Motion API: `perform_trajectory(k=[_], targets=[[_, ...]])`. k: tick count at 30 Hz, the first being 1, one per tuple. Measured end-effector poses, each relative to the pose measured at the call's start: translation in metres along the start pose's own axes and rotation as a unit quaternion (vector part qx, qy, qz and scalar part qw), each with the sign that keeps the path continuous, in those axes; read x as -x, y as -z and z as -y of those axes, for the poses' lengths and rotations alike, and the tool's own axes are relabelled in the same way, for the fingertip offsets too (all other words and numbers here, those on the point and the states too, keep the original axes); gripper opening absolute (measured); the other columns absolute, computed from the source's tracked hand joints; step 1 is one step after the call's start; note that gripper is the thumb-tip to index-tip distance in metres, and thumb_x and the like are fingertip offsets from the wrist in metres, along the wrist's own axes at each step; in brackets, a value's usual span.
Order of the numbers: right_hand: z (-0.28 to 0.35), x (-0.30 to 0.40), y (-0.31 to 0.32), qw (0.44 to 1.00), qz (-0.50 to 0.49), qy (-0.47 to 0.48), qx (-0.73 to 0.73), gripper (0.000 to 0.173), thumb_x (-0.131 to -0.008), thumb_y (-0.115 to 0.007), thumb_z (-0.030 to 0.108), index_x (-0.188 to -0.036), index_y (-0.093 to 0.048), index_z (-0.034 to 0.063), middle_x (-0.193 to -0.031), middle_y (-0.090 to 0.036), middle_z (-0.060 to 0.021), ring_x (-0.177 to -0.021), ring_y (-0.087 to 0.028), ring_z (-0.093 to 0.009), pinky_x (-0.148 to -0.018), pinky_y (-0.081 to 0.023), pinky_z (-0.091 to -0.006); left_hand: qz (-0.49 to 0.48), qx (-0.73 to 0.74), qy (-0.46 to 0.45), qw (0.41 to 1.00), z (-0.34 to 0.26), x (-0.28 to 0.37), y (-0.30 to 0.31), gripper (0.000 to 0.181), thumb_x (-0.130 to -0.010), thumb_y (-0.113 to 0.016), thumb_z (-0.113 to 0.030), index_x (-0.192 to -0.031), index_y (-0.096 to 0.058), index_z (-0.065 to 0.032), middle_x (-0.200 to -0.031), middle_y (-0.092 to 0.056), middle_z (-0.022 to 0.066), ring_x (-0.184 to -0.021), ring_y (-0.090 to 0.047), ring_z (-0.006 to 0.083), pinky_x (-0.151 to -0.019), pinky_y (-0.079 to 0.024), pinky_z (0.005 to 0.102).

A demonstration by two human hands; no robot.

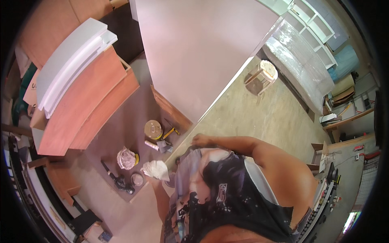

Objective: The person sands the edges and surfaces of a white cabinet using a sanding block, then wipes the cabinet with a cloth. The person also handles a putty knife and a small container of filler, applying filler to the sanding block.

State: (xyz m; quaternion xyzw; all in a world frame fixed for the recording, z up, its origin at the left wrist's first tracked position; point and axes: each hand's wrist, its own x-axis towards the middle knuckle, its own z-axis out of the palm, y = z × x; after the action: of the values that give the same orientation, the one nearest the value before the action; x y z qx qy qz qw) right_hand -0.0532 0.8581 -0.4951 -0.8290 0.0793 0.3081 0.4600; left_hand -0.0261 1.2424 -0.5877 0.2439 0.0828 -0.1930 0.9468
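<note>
My left hand [151, 179] is low in front of me, closed around a crumpled white cloth [156, 170]. My right hand [200, 140] is held before my shirt, its fingers curled; whether anything is in it cannot be seen. Just beyond the cloth, on a dark floor sheet, stands a can with crinkled wrapping [126, 158]. Next to it lie a round lid or dish [137, 179] and a black power tool or spray gun [122, 183]. Farther off are a lidded tin [153, 129], a yellow-handled tool [171, 133], a white tube [151, 145] and small grey pieces [164, 146].
A large pale panel [200, 54] rises ahead, with a wooden strip [170, 106] at its lower edge. Stacked wooden boxes [88, 103] carry white boards [73, 63] to the left. A plastic stool [263, 74] and bubble-wrapped furniture [297, 60] stand right, near white shelving [316, 24].
</note>
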Motion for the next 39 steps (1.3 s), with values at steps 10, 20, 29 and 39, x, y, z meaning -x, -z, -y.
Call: perform_trajectory(k=[10, 20, 29, 39], targets=[[-0.071, 0.016, 0.002, 0.989, -0.118, -0.085, 0.008, 0.047, -0.088, -0.055, 0.046, -0.094, -0.063, 0.0001, -0.094, -0.065, -0.0237, -0.091, -0.063, -0.039, -0.08, -0.048, -0.0463, -0.13, -0.082, 0.121, 0.981, 0.013, -0.061, 0.011, 0.048, -0.094, -0.039, -0.047, -0.118, -0.056, -0.0083, -0.114, -0.062, 0.0122, -0.103, -0.062, 0.0331, -0.091, -0.051, 0.0499], [-0.02, -0.043, -0.029, 0.976, 0.017, -0.134, -0.173, 0.064, -0.088, -0.054, 0.057, -0.119, -0.059, 0.0014, -0.111, -0.065, -0.0146, -0.101, -0.063, -0.027, -0.085, -0.05, -0.0363, -0.202, -0.139, 0.066, 0.967, 0.059, -0.074, -0.051, 0.041, -0.09, -0.055, -0.036, -0.117, -0.055, -0.0051, -0.111, -0.062, 0.007, -0.104, -0.06, 0.0226, -0.096, -0.046, 0.0355], [0.021, -0.084, -0.084, 0.767, 0.231, -0.076, -0.594, 0.028, -0.099, -0.048, 0.029, -0.109, -0.062, 0.0066, -0.095, -0.067, -0.0091, -0.086, -0.066, -0.019, -0.077, -0.054, -0.0335, -0.126, -0.289, 0.125, 0.941, 0.075, -0.002, -0.101, 0.047, -0.099, -0.05, -0.037, -0.13, -0.054, -0.0011, -0.121, -0.062, 0.0104, -0.106, -0.061, 0.0204, -0.089, -0.048, 0.035], [-0.073, -0.137, -0.128, 0.748, 0.295, -0.312, -0.506, 0.041, -0.097, -0.052, 0.044, -0.113, -0.062, 0.0074, -0.097, -0.069, -0.0079, -0.084, -0.067, -0.021, -0.077, -0.055, -0.0355, -0.46, -0.321, 0.139, 0.816, 0.076, 0.078, 0.006, 0.036, -0.091, -0.06, -0.04, -0.101, -0.066, -0.0058, -0.082, -0.065, 0.0013, -0.068, -0.057, 0.0093, -0.06, -0.045, 0.0268]])
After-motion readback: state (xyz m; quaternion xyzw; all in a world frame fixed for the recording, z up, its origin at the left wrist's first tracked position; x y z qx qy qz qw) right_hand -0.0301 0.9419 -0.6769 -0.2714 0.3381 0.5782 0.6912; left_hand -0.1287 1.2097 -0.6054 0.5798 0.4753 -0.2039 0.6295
